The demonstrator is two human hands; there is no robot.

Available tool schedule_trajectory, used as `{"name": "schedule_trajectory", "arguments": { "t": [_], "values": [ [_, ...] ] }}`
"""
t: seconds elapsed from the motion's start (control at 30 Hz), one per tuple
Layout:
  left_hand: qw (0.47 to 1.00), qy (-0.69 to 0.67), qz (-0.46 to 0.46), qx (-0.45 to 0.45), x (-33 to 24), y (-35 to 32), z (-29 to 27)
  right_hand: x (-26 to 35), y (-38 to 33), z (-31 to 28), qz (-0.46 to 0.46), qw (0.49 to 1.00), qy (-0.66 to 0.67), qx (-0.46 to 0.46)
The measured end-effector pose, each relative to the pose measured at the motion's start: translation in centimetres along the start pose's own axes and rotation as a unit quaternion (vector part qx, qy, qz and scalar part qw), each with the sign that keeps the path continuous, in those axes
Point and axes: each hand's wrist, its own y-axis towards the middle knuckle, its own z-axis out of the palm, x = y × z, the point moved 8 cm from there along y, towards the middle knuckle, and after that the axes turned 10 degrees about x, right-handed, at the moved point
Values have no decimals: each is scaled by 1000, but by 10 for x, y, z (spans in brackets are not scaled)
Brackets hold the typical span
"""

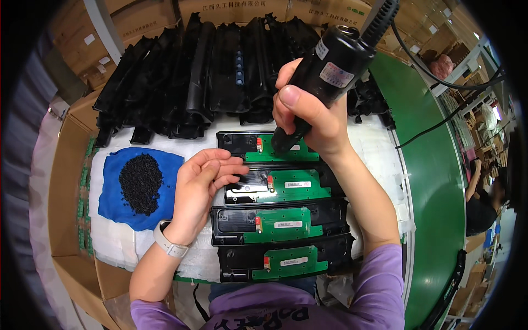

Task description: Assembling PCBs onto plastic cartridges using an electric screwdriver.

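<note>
My right hand (322, 118) is wrapped round a black electric screwdriver (341, 58), which tilts down over the farthest of several black plastic panels (234, 144). Its tip covers part of the green circuit board (256, 156) on that panel. Beside the left ends of the two farthest panels is my left hand (201, 176), palm partly up, fingers loosely bent and apart. I see nothing held in it. Nearer panels lie in a column, each bearing a green circuit board (300, 184) with a small red part and a white label.
Left of my left hand, a blue cloth (110, 190) carries a heap of small black screws (142, 184). Long black plastic housings (225, 82) are stacked at the back. A cardboard box (69, 220) stands at left, a green surface (434, 192) at right. Cables (434, 82) hang at upper right.
</note>
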Motion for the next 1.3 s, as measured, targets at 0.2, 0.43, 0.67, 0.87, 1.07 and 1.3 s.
{"name": "schedule_trajectory", "arguments": {
  "t": [0.2,0.43,0.67,0.87,1.07,1.3],
  "values": [
    [998,28,-27,40,3,-1,6,-2,0,-3,-5,1000,12,-28],
    [995,-12,-34,89,6,-3,10,-3,2,9,-9,999,-25,19],
    [998,20,-4,58,7,-2,16,-3,-1,11,2,1000,-8,19],
    [997,55,-9,47,11,-4,18,10,-7,19,-47,997,-58,13],
    [996,69,37,36,3,-4,15,30,-8,10,-88,964,251,12],
    [994,89,43,52,-2,-7,18,31,-7,3,-109,943,313,-14]
  ]
}}
